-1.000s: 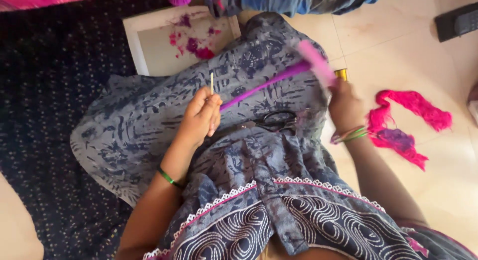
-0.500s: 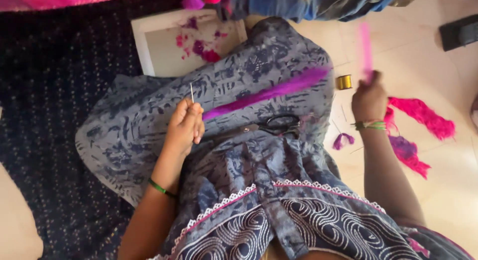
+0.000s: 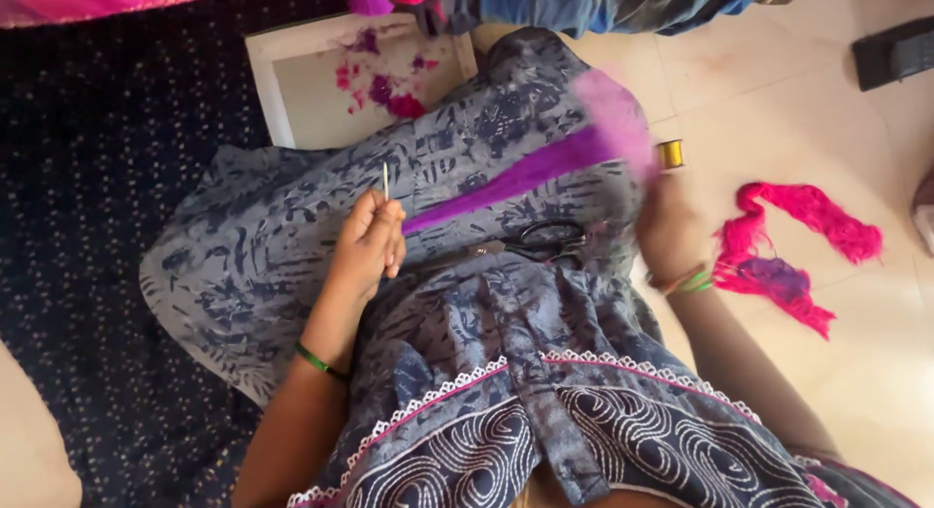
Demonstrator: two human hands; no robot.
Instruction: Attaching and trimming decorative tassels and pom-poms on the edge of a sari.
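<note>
While stretched across the blue lap cloth (image 3: 253, 265), purple thread bundle (image 3: 516, 177) runs from left hand (image 3: 370, 247), pinched around a thin needle (image 3: 385, 180), toward 2 o'clock to blurred right hand (image 3: 671, 226), seemingly clenched on far end. Scissors (image 3: 545, 240) just below.

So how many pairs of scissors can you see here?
1. The black-handled scissors lie on the person's lap, on the blue patterned cloth, between the left hand and right hand. Folds may hide others.

Scissors (image 3: 545, 240) on lap between hands; bare floor (image 3: 778, 99) right, open.
</note>
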